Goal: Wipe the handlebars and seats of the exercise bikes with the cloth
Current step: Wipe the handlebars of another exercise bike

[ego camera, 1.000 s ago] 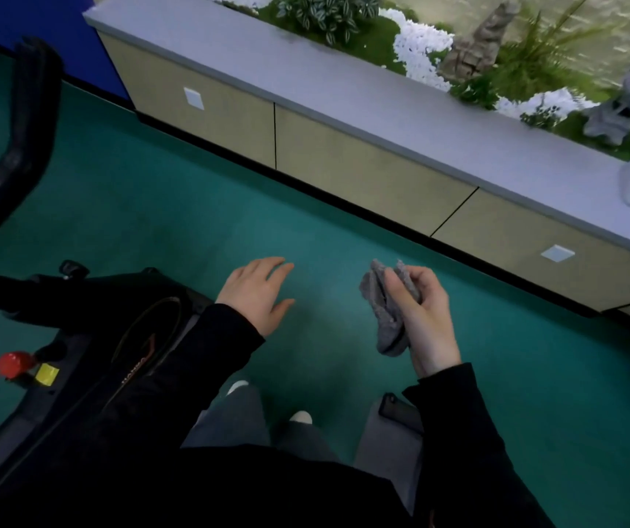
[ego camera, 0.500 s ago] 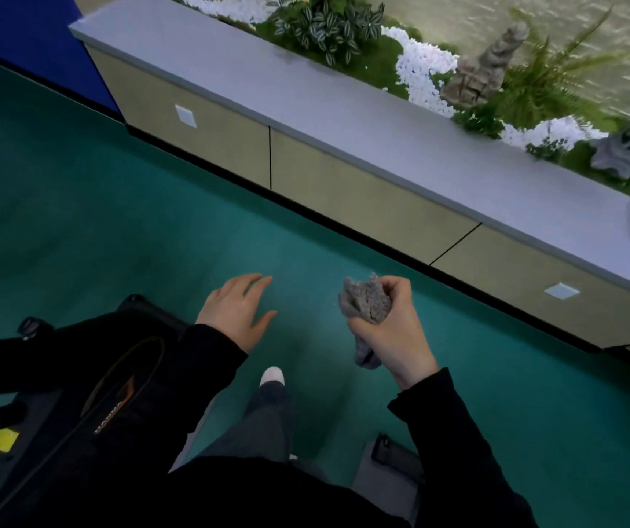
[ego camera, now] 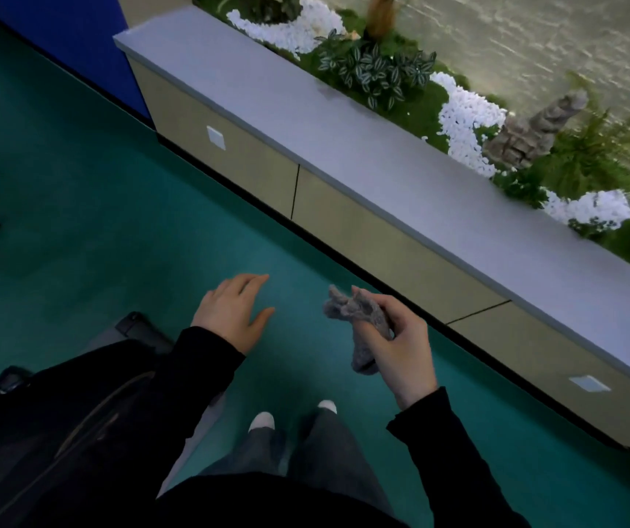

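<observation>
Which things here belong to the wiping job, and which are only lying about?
For the job: cloth, held in the right hand; exercise bike, lower left.
Only there: grey ledge, plants, white pebbles, rock ornament.

A teal carpeted floor point(ego camera: 107, 192) runs beside a long grey-topped beige planter ledge point(ego camera: 344, 146) holding green plants point(ego camera: 374, 74), white pebbles point(ego camera: 462, 120).
</observation>
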`<state>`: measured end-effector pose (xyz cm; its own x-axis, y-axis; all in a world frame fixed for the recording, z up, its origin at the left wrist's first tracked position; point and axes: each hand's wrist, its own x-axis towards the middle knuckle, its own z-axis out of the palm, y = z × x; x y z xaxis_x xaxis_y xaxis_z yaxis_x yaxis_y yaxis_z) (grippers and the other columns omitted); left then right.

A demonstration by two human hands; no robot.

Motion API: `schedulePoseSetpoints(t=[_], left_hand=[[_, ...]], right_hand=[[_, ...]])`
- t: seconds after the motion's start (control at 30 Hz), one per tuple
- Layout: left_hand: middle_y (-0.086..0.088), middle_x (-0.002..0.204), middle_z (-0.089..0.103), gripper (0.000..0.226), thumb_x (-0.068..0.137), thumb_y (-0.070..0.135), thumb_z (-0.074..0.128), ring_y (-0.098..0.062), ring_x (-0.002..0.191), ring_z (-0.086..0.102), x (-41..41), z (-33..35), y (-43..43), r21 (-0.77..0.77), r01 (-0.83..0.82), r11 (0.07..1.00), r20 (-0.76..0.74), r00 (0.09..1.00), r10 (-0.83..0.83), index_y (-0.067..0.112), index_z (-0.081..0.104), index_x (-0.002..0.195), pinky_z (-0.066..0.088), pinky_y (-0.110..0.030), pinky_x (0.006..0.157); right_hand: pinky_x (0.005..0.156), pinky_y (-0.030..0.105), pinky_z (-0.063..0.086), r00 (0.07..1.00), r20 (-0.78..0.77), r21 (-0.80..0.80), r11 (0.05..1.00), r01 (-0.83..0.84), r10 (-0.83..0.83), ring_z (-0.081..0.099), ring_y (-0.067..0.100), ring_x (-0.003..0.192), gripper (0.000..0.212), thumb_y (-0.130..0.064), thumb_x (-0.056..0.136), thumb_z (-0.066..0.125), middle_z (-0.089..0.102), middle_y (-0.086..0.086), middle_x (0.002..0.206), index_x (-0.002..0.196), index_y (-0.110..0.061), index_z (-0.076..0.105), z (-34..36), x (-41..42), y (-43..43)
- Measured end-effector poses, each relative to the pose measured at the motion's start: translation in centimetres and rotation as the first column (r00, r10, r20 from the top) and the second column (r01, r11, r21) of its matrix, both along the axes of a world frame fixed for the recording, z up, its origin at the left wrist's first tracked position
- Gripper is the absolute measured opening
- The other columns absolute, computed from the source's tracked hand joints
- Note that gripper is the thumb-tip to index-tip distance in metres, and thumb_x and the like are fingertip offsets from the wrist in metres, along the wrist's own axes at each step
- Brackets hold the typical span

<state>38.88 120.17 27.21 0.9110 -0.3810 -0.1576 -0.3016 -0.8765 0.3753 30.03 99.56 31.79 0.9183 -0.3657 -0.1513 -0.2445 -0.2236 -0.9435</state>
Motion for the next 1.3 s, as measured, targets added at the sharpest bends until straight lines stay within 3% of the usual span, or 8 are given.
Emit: schedulePoseSetpoints(t=[0.1,0.2,0.33,0.57,0.67,0.8,0.97,1.3], left_hand=[[-0.004,0.137,0.048,0.054,0.092,0.036,0.053,-0.026,0.123,0.046,1.9,-0.2,-0.4,0.018,-0.066,0.998,-0.021,0.998,0.067,0.016,0.041,0.141,0.036,-0.037,0.096],[-0.004,0.136,0.048,0.054,0.092,0.037,0.053,-0.025,0.123,0.045,4.0,-0.5,-1.3,0.022,-0.144,0.989,-0.034,0.989,0.144,0.017,0.040,0.141,0.037,-0.037,0.097],[-0.006,0.135,0.049,0.054,0.092,0.036,0.054,-0.027,0.122,0.046,7.0,-0.4,-3.0,0.007,-0.261,0.965,-0.042,0.964,0.261,0.015,0.041,0.141,0.037,-0.039,0.097],[-0.009,0.135,0.049,0.053,0.092,0.031,0.056,-0.029,0.123,0.046,11.7,0.4,-5.9,-0.035,-0.441,0.897,-0.031,0.897,0.440,0.013,0.043,0.139,0.038,-0.040,0.099],[-0.009,0.134,0.050,0.052,0.092,0.031,0.056,-0.029,0.122,0.046,13.3,0.7,-6.2,-0.037,-0.509,0.860,-0.015,0.861,0.509,0.013,0.044,0.139,0.037,-0.041,0.098],[-0.010,0.133,0.051,0.050,0.091,0.030,0.057,-0.031,0.120,0.047,14.3,1.0,-5.3,-0.032,-0.578,0.816,-0.014,0.816,0.578,0.012,0.046,0.137,0.039,-0.043,0.097],[-0.010,0.131,0.053,0.050,0.090,0.029,0.058,-0.032,0.118,0.049,15.9,0.9,-2.8,-0.013,-0.653,0.757,-0.018,0.757,0.653,0.011,0.048,0.136,0.041,-0.044,0.096],[-0.005,0.133,0.052,0.049,0.091,0.033,0.056,-0.027,0.120,0.048,23.3,-0.2,5.9,-0.018,-0.720,0.694,-0.012,0.694,0.720,0.014,0.047,0.136,0.037,-0.038,0.093]], right_hand=[[0.093,0.051,0.050,0.998,-0.013,0.006,0.998,-0.069,0.069,0.061,0.025,0.112,0.026,0.009,0.082,0.064,0.061,0.004,0.121,0.104,-0.003,0.070,-0.8,3.3,-1.4],[0.088,0.057,0.049,0.991,-0.011,0.000,0.991,-0.136,0.136,0.059,0.030,0.106,0.025,0.011,0.080,0.065,0.056,0.008,0.114,0.097,-0.006,0.071,-1.5,6.6,-3.0],[0.079,0.054,0.054,0.968,-0.061,0.060,0.969,-0.241,0.245,0.066,0.027,0.090,0.032,0.002,0.084,0.064,0.069,0.000,0.099,0.097,-0.026,0.069,-1.3,11.4,-5.6],[0.067,0.044,0.057,0.893,-0.168,0.265,0.892,-0.366,0.417,0.063,0.020,0.081,0.017,-0.005,0.086,0.066,0.067,0.004,0.093,0.101,-0.014,0.064,-0.6,19.6,-9.1],[0.069,0.030,0.051,0.810,-0.190,0.348,0.810,-0.472,0.555,0.063,0.012,0.077,0.036,-0.021,0.073,0.077,0.069,0.001,0.089,0.104,-0.009,0.063,-0.7,22.7,-9.4],[0.079,0.026,0.053,0.698,-0.255,0.248,0.743,-0.622,0.669,0.068,0.013,0.089,0.049,-0.004,0.069,0.083,0.070,0.003,0.102,0.110,-0.016,0.057,-1.4,26.1,-8.0],[0.060,0.030,0.052,0.690,-0.240,0.113,0.726,-0.679,0.683,0.065,0.011,0.070,0.044,-0.002,0.077,0.071,0.065,-0.004,0.098,0.099,-0.031,0.047,-2.2,30.6,-4.9],[0.065,0.047,0.060,0.730,-0.126,0.093,0.740,-0.666,0.672,0.071,0.018,0.076,0.018,-0.001,0.088,0.062,0.068,0.010,0.101,0.102,-0.012,0.061,-1.0,41.1,5.2]])
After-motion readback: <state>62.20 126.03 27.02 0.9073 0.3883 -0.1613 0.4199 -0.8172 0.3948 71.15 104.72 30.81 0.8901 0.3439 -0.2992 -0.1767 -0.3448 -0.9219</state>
